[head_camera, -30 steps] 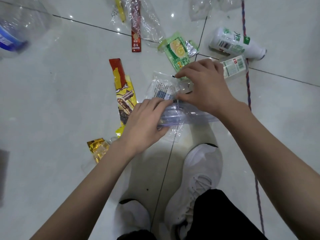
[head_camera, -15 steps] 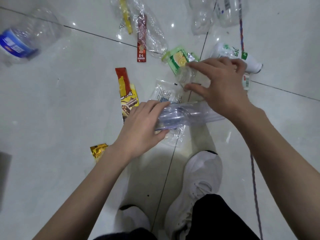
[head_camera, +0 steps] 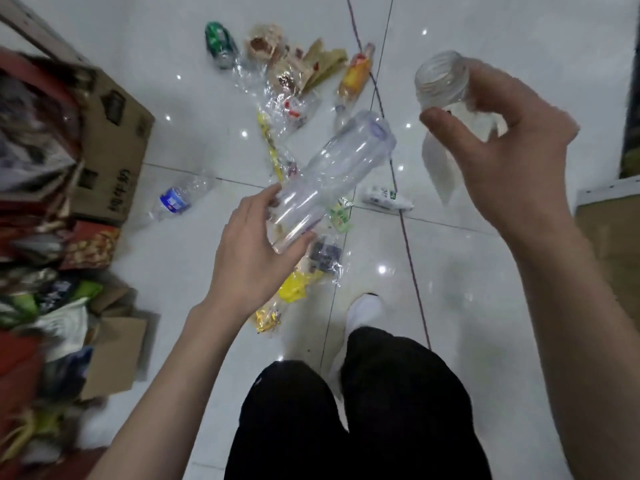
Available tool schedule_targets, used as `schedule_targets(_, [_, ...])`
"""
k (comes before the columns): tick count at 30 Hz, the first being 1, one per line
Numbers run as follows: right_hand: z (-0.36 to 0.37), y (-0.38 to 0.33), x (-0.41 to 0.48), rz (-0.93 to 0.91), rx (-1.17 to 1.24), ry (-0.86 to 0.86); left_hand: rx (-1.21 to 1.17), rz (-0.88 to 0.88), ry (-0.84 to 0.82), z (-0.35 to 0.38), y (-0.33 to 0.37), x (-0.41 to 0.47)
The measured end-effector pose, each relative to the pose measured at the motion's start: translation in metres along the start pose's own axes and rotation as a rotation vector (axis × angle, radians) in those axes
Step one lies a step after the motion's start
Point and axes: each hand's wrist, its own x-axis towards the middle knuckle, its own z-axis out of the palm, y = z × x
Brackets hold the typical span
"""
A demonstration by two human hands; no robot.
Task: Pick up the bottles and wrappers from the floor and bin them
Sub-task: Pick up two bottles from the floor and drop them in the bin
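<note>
**Two clear bottles held above the tiled floor**

A glossy white tiled floor (head_camera: pixel 485 271) is seen from above, crossed by dark grout lines and a thin cord (head_camera: pixel 408 244). A cardboard box (head_camera: pixel 114 150) stuffed with rubbish is seen at the left edge.

Half a second earlier both hands were down at the floor and the clear bottle lay on the tiles. Now it is lifted clear, and the box has come into view.

The clear bottle (head_camera: pixel 339 168) is held by its lower end in the left grip (head_camera: pixel 249 258), with fingers and thumb curled round it and the bottle tilted up to the right. A small clear jar (head_camera: pixel 441 79) with a threaded mouth is clasped in the right grip (head_camera: pixel 512 147), and a clear wrapper (head_camera: pixel 438 168) hangs below it.

Still on the floor are a blue-labelled water bottle (head_camera: pixel 176 200), a green can (head_camera: pixel 218 43), an orange-labelled bottle (head_camera: pixel 356 74), a white bottle (head_camera: pixel 384 199) and a yellow wrapper (head_camera: pixel 292 289). Part of the litter is hidden by the held bottle. A white shoe (head_camera: pixel 365 310) is seen below.
</note>
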Motion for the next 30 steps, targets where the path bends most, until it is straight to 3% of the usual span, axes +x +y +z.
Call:
schedule_targets(7, [-0.154, -0.168, -0.021, 0.136, 0.194, 0.153, -0.256, 0.038, 0.113, -0.151, 0.2, -0.052])
schedule_targets(15, [-0.276, -0.302, -0.114, 0.277, 0.292, 0.394, -0.442, 0.148, -0.037, -0.251, 0.335, -0.145])
schedule_targets(22, [-0.335, -0.329, -0.221, 0.412, 0.344, 0.61, -0.416, 0.302, -0.217, -0.256, 0.384, -0.213])
schedule_targets(30, [-0.386, -0.298, -0.383, 0.577, 0.319, 0.917, -0.34, 0.445, -0.548, -0.187, 0.413, -0.331])
